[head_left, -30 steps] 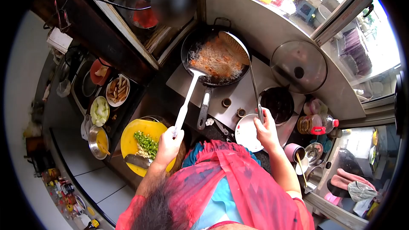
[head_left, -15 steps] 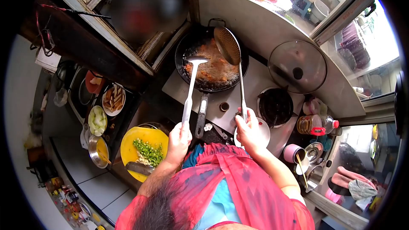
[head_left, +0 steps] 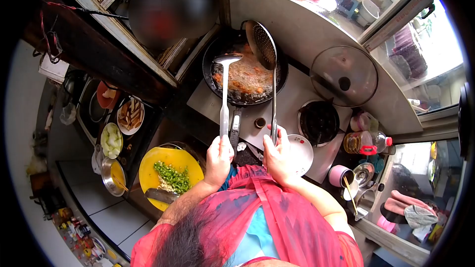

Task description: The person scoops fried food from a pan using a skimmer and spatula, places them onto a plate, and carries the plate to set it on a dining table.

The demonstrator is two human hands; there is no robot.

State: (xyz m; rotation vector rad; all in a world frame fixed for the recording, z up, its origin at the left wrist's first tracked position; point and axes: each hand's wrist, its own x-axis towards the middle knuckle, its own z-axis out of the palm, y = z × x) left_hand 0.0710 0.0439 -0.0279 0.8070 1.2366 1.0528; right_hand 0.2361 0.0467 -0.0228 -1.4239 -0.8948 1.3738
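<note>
My left hand [head_left: 219,160] is closed around the handle of a metal spatula [head_left: 225,104], whose blade is over the left part of a black wok [head_left: 208,76]. In my right hand [head_left: 278,154] is the long handle of a perforated skimmer [head_left: 261,44], its round head tilted above the wok's far right side. Orange-brown food [head_left: 247,79] lies in foaming oil in the wok. The skimmer hides part of the far rim, and I cannot tell whether the spatula blade touches the food. A white plate [head_left: 301,154] sits just right of my right hand.
A yellow board [head_left: 146,168] with chopped greens and a cleaver [head_left: 161,195] is at left, near bowls of food [head_left: 113,141]. Right of the wok are a second burner [head_left: 319,122], a glass lid [head_left: 368,79] leaning on the wall, and an oil bottle [head_left: 354,142].
Both hands have come closer together, the left moving right and the right moving left. The spatula blade and the skimmer head have shifted slightly toward the wok's far side.
</note>
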